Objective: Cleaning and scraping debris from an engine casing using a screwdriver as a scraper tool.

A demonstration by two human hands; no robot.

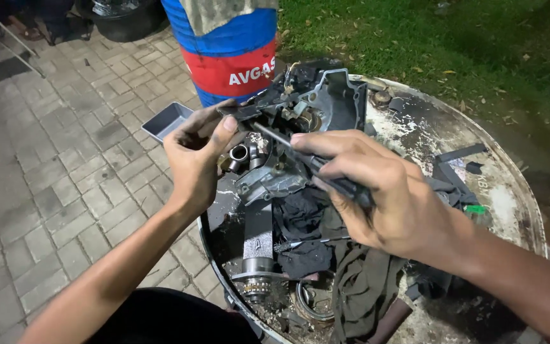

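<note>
Item: greasy engine casing [300, 127], on the drum top [510, 191] toward its far-left edge, above dark rags [351, 280]. We judge the step goes best with the casing held steady and the tool kept straight in its seat. Our left hand [195, 153] pinches the casing's upper lip, fingers nearly closed. Our right hand [377, 185] wraps fully around a screwdriver [288, 143], tip inside the casing. Grey tray [167, 120] beyond the left edge

A blue-and-red drum [230, 51] stands on the brick paving [65, 165]; just beside it lies a grey tray [168, 120], with grass [428, 38] behind.
</note>
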